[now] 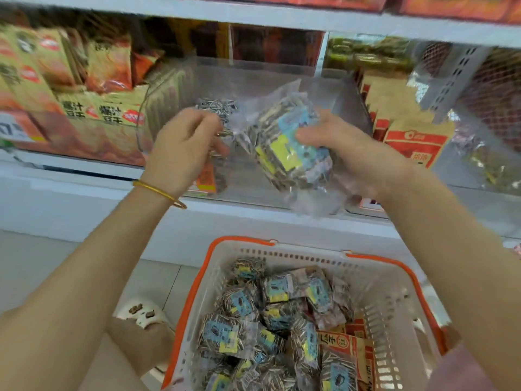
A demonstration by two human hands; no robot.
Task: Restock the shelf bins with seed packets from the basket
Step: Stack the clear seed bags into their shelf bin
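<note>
A packet (290,148) of striped seeds, with a blue and yellow label, is grasped in the right hand (349,156). The thumb is laid across the label and the fingers are curled behind it. The packet is held tilted in the air, just in front of the clear bin (253,71) in the middle of the shelf (84,179), with its lower seal hanging past the bin's front edge.

The left hand (183,145) is raised just beside the packet's left edge, its fingers curled toward the clear wrapper. Because of blur it cannot be told whether anything is pinched. A bangle (158,191) is worn on that wrist.

A second packet (218,107) is seen lying toward the bin's back left, just above the left fingers. Open room is seen to its right and behind the held packet. The bin is bordered on the left by tan bags (107,108) and on the right by paper bags (414,136) with red labels, each set behind its own clear wall.

The basket (389,306), white with an orange rim, is placed on the floor below the shelf, between the forearms. A heap of packets (242,306) is piled at its left and middle, and red packs (346,342) are lodged lower right. A strip of room is left along its right wall. A sandal (143,314) is seen just left of the basket.
</note>
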